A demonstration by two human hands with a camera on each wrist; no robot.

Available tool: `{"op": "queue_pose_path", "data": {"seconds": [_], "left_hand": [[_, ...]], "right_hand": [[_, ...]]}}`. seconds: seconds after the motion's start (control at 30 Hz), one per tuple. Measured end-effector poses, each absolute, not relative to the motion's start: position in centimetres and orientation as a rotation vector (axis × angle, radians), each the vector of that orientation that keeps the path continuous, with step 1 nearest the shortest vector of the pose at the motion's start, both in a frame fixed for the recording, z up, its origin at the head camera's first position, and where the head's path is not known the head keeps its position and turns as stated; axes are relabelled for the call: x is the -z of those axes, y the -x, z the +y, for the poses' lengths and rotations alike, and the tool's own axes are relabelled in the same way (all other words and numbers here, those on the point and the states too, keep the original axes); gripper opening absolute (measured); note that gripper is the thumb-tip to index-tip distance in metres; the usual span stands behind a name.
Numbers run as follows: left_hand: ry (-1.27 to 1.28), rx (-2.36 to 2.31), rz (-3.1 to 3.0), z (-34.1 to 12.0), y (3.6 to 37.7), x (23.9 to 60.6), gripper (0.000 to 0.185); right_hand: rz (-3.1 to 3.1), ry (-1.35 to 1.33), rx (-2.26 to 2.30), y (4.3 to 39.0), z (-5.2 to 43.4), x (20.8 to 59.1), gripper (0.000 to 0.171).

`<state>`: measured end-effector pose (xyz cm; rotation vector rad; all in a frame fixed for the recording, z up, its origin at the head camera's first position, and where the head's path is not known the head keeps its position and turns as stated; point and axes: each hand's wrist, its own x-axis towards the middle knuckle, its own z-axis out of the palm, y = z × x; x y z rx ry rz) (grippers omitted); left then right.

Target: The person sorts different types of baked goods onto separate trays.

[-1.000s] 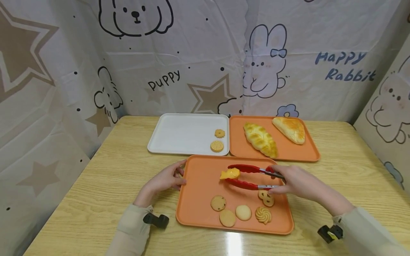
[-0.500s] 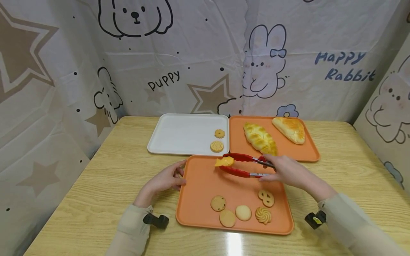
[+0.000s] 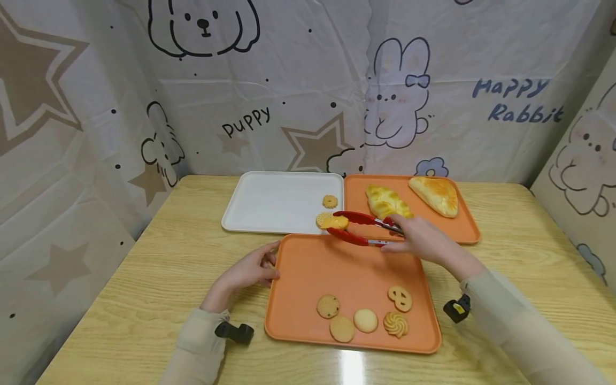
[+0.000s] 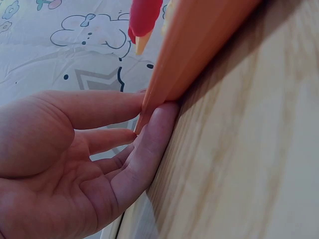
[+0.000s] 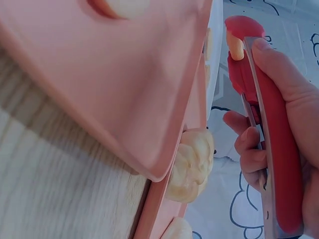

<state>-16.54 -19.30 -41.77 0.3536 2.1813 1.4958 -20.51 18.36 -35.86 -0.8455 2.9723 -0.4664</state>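
Observation:
My right hand [image 3: 423, 239] grips red-tipped tongs [image 3: 353, 237], seen with their red handle in the right wrist view. A yellow fish-shaped cookie [image 3: 338, 222] is pinched between the tong tips. It hangs above the gap between the white tray [image 3: 269, 208] and the near orange tray [image 3: 308, 278], partly covering a round cookie [image 3: 321, 220] in the head view. My left hand [image 3: 247, 268] holds the near orange tray's left rim. In the left wrist view the thumb and fingers [image 4: 154, 134] lie on either side of that rim.
Several cookies, among them a pretzel cookie [image 3: 400, 298] and a swirl cookie [image 3: 395, 324], lie on the near tray. A small flower-shaped cookie [image 3: 329, 201] sits on the white tray. Behind right, another orange tray [image 3: 423, 230] bears a braided bread [image 3: 385, 200] and a folded bread [image 3: 437, 196].
My right hand has carried the tongs and the fish-shaped cookie away from me and slightly left, from over the near tray to the white tray's near right corner. The left hand has stayed put.

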Motion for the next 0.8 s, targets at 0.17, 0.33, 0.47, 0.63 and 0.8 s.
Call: {"op": "queue_pose_path", "data": {"seconds": [0.17,0.33,0.47,0.63,0.8], "left_hand": [[-0.348,-1.499,2.183,-19.4,16.5,41.7,0.076],[-0.351,-1.499,2.18,-19.5,16.5,41.7,0.076],[-0.356,-1.502,2.178,-19.5,16.6,41.7,0.076],[-0.348,-1.501,2.179,-19.5,16.6,41.8,0.076],[-0.355,-1.513,2.167,-19.5,16.5,41.8,0.076]], "right_hand": [[2.981,0.788,0.466,21.7,17.8,36.0,0.053],[2.993,0.717,0.467,22.8,16.8,35.9,0.053],[2.99,0.645,0.487,23.7,15.9,35.9,0.055],[2.995,0.574,0.513,24.7,15.1,36.0,0.052],[3.022,0.519,0.515,25.6,14.5,36.2,0.052]]}}
